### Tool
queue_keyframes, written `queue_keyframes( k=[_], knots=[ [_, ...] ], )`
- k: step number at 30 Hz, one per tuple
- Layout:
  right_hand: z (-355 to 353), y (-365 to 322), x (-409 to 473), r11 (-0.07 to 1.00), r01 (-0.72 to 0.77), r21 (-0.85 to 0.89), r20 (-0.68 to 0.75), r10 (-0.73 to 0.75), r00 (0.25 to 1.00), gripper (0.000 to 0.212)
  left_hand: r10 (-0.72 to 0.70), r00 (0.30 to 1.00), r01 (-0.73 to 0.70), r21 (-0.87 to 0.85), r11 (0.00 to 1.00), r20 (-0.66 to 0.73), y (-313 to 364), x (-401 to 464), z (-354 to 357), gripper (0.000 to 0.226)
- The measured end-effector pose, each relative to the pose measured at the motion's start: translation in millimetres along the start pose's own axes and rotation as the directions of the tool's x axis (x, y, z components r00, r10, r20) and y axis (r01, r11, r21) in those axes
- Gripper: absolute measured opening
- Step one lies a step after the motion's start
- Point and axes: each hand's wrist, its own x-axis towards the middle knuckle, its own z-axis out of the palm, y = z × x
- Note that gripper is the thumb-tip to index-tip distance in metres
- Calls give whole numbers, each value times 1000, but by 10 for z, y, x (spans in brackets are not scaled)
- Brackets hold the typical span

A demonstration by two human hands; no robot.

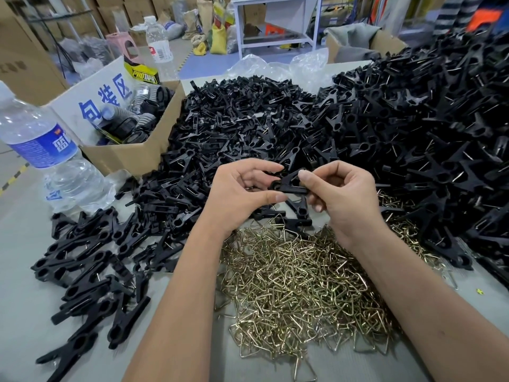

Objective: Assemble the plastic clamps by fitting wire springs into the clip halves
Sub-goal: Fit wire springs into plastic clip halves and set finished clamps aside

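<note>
Water bottle (35, 139) at table (24, 271) left edge; cardboard box (132, 155) behind it, holding black parts; second bottle (159, 51) beyond; white shelf unit (275, 23) far back.

clip halves (248, 119) black; wire springs (297, 285) brassy gold; table (24, 312) grey; water bottle (41, 150) clear, blue label; cardboard box (132, 158) tan, sign blue-on-white, maybe.

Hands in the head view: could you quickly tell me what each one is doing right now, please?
Left hand: fingers curled, pinching the black clip halves.
Right hand: fingers curled, pinching the same clip halves from the other side.
</note>
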Motion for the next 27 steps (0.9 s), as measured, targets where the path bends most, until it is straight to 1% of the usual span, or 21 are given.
queue_keyframes(
  k=[1, 2, 4, 6, 8, 9, 10, 12, 15, 18, 22, 25, 27],
  knots=[
    [-15, -29, 5, 992, -98, 82, 72, 93, 993, 25, -1, 1000, 0, -47, 999, -12, 5, -3, -3, 47],
    [-29, -54, 8, 972, -198, 126, 169, 176, 970, 27, -6, 1000, 5, -98, 995, -17, 9, -7, -3, 47],
    [-49, -86, 2, 929, -345, 136, 382, 272, 883, 33, -7, 1000, 7, -161, 987, -2, 9, -16, 1, 46],
    [-78, -86, 6, 894, -422, 149, 549, 280, 787, 43, 9, 1000, -5, -168, 986, 23, 13, -21, 6, 44],
    [-102, -74, 23, 837, -508, 202, 648, 274, 711, 48, 18, 999, -10, -167, 986, 49, 30, -31, 6, 43],
    [-113, -68, 32, 791, -562, 243, 681, 274, 679, 49, 19, 998, -9, -165, 986, 59, 42, -33, 7, 43],
    [-122, -59, 41, 739, -612, 282, 706, 272, 654, 49, 18, 998, -8, -159, 987, 65, 55, -35, 7, 43],
    [-122, -38, 50, 660, -669, 341, 734, 258, 628, 45, 13, 997, 0, -158, 987, 82, 70, -37, 1, 40],
    [-110, -31, 56, 594, -700, 396, 746, 237, 623, 41, -3, 996, 16, -151, 988, 84, 88, -47, -10, 36],
    [-131, -47, 63, 541, -723, 430, 745, 240, 623, 38, 34, 999, -32, -80, 996, 27, 87, -46, -1, 34],
    [-138, -78, 75, 550, -715, 431, 695, 303, 652, 19, 52, 998, -51, -43, 998, 22, 92, -46, 27, 32],
    [-148, -104, 85, 541, -719, 436, 676, 330, 658, 17, 44, 999, -42, -50, 998, 27, 97, -43, 28, 29],
    [-149, -116, 85, 553, -713, 431, 664, 342, 665, 17, 32, 999, -29, -62, 998, 42, 102, -43, 22, 27]
  ],
)
